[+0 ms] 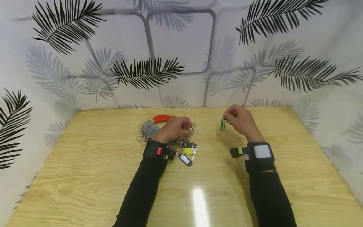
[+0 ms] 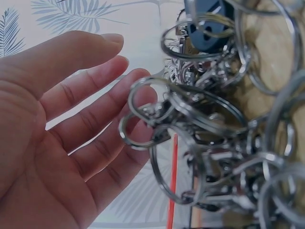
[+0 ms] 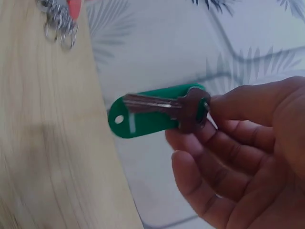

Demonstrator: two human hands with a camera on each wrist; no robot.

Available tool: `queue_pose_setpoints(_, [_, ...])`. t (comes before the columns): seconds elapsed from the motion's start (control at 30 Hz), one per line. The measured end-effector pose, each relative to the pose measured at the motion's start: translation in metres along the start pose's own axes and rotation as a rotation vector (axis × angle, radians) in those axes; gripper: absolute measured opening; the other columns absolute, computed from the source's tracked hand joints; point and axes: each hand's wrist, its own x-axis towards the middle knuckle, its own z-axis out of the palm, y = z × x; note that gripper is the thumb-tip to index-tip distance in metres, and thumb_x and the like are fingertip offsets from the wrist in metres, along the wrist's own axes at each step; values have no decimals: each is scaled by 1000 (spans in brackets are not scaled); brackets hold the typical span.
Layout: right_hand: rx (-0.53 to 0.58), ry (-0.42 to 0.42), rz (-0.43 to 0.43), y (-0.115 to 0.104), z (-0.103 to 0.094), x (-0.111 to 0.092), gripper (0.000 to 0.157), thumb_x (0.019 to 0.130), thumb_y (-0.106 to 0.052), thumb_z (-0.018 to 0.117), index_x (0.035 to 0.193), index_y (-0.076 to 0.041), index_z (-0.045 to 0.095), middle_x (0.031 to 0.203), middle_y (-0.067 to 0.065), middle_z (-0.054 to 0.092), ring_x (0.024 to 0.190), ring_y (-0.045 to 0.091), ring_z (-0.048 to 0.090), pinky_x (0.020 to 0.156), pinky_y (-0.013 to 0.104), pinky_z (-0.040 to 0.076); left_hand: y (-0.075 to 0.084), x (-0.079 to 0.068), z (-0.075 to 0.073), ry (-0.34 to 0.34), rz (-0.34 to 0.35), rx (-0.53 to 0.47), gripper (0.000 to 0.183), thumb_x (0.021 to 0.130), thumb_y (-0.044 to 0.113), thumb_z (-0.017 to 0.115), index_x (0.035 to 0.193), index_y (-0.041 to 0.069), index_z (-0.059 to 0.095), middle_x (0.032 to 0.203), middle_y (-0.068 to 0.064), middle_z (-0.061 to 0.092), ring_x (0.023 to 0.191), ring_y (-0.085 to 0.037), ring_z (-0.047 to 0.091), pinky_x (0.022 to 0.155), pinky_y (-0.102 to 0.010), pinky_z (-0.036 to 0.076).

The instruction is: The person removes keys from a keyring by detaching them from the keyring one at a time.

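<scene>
My right hand (image 1: 241,121) is raised over the right side of the table, pinching a small ring between thumb and fingertips. From it hang a metal key (image 3: 190,107) and a green key tag (image 3: 157,125), the key lying across the tag in the right wrist view. My left hand (image 1: 173,127) is over a pile of metal key rings (image 1: 146,133). In the left wrist view its fingers are loosely spread, thumb apart, and several rings (image 2: 162,179) overlap the fingertips. A dark blue tag (image 2: 209,38) shows among the rings there.
A red curved piece (image 1: 161,118) lies at the back edge of the pile. In front of the pile are a yellow tag (image 1: 187,151), a silver key (image 1: 194,149) and a black key tag (image 1: 185,160). A patterned wall covering (image 1: 181,41) borders the wooden table (image 1: 99,176).
</scene>
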Motion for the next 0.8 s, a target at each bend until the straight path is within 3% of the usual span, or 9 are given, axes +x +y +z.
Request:
queue_pose_setpoints(0.23, [-154, -125, 157, 28, -23, 1, 24, 98, -18, 52, 102, 3, 64, 100, 22, 67, 74, 29, 69, 62, 34, 55, 1, -1, -4, 4, 24, -3, 22, 90, 13, 65, 111, 6, 68, 96, -1, 64, 88, -15, 59, 80, -31, 50])
queue_pose_setpoints(0.43, [-262, -202, 233, 41, -25, 1, 27, 94, -15, 49, 98, 6, 66, 93, 21, 68, 78, 29, 66, 68, 38, 53, 4, -1, -10, 0, 15, 1, 22, 91, 12, 65, 112, 6, 68, 96, -2, 64, 89, -15, 58, 81, -30, 50])
queue_pose_setpoints(0.63, [-320, -182, 333, 48, -26, -5, 25, 88, -11, 50, 87, 6, 68, 85, 15, 63, 73, 26, 54, 60, 32, 43, 8, -5, -11, 5, 9, -20, 23, 91, 14, 65, 113, 6, 68, 96, -2, 64, 89, -16, 59, 82, -30, 50])
queue_pose_setpoints(0.8, [-375, -142, 333, 54, -24, -6, 25, 88, -9, 52, 80, 6, 70, 70, 11, 67, 61, 22, 58, 53, 29, 43, 7, -8, -14, 26, 14, -19, 22, 91, 16, 66, 111, 6, 68, 95, -1, 64, 88, -14, 59, 81, -29, 50])
